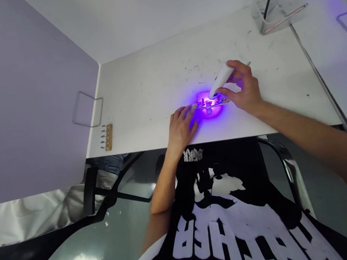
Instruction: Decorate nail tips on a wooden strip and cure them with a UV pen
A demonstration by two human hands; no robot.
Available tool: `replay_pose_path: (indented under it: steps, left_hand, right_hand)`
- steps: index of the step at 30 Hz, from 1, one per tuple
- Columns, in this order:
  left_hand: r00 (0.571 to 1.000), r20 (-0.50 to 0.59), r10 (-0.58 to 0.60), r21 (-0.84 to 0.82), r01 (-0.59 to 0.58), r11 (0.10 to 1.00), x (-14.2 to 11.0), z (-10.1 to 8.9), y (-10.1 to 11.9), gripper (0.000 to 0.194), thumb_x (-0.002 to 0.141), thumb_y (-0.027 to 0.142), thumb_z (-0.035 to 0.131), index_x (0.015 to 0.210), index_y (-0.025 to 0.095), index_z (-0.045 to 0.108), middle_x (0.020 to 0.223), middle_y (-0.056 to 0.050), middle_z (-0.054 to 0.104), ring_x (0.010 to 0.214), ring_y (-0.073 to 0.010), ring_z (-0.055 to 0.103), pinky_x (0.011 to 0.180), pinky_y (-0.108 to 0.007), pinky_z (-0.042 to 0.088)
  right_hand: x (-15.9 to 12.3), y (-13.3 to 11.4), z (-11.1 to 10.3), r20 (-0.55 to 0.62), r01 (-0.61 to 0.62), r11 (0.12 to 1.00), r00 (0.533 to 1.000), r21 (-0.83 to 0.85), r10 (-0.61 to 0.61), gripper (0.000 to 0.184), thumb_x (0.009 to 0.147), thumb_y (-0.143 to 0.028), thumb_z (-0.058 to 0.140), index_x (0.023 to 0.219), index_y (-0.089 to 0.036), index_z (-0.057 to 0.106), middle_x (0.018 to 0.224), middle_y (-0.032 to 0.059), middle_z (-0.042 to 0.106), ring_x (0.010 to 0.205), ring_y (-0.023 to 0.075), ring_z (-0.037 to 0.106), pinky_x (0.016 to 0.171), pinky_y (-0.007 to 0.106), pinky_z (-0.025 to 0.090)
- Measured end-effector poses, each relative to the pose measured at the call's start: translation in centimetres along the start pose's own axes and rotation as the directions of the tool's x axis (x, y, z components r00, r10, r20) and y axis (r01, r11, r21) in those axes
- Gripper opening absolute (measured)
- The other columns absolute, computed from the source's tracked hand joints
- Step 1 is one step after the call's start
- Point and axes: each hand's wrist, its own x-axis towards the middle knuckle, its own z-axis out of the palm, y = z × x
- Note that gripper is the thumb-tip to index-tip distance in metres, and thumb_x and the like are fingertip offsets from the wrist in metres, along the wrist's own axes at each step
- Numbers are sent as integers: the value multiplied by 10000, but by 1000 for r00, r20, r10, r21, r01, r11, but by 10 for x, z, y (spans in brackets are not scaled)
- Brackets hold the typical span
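Toward the near edge of the table [138, 82], the right hand [245, 88] pinches a white UV lamp [222, 78], probably light, stiff, best held mid-barrel, above a small rack [208, 105], the left hand [180, 129] slightly spread beside it.

White surface [140, 91] seen from above, its back edge meeting a pale wall [152, 8]. The right hand [245, 88] grips a white handheld lamp [221, 80], tilted, its lower end over a narrow strip [211, 106] bathed in violet light. The strip bears small upright pieces and runs roughly parallel to the front edge. The left hand [181, 126] has its fingertips at the strip's left end; whether they pinch it is unclear. Near the front left corner lies a tan block [109, 137] with grey pieces [102, 137] along one side. By the back edge, toward the right, a clear holder [276, 11] contains slender tools.
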Motion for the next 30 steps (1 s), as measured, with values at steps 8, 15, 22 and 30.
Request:
replay_pose_path:
  steps: [8, 15, 22, 30]
  left_hand:
    - [1000, 6, -6, 6, 6, 1000, 1, -1, 1, 409, 1004, 310, 501, 1394, 206, 561, 1451, -72, 583, 1353, -270, 481, 1099, -456, 469]
    - [1000, 17, -9, -9, 9, 1000, 1, -2, 2, 419, 1002, 308, 498, 1409, 224, 549, 1455, -73, 578, 1357, -270, 476, 1101, -466, 466]
    - [1000, -8, 2, -4, -2, 1000, 0, 2, -1, 417, 1024, 349, 468, 1413, 221, 547, 1453, -72, 576, 1358, -257, 469, 1105, -452, 457]
    - [1000, -16, 1, -10, -1, 1000, 0, 2, -1, 413, 1025, 350, 465, 1409, 224, 554, 1446, -72, 580, 1348, -261, 476, 1095, -454, 462]
  right_hand:
    - [1, -4, -2, 4, 26, 1000, 1000, -7, -26, 763, 792, -566, 753, 1454, -396, 414, 1394, 25, 615, 1053, 227, 724, 949, 443, 651]
    - [0, -5, -3, -6, 23, 999, 1000, -33, -23, 742, 781, -613, 743, 1420, -361, 462, 1354, 40, 640, 1024, 228, 729, 923, 442, 658]
    - [0, -2, -2, -30, 40, 998, 999, -40, -41, 757, 794, -592, 734, 1437, -401, 384, 1348, 31, 615, 1004, 231, 728, 899, 452, 664]
    - [0, -3, -1, -27, 6, 998, 1000, -60, -8, 735, 787, -597, 733, 1400, -406, 375, 1343, 22, 595, 1011, 229, 721, 905, 452, 659]
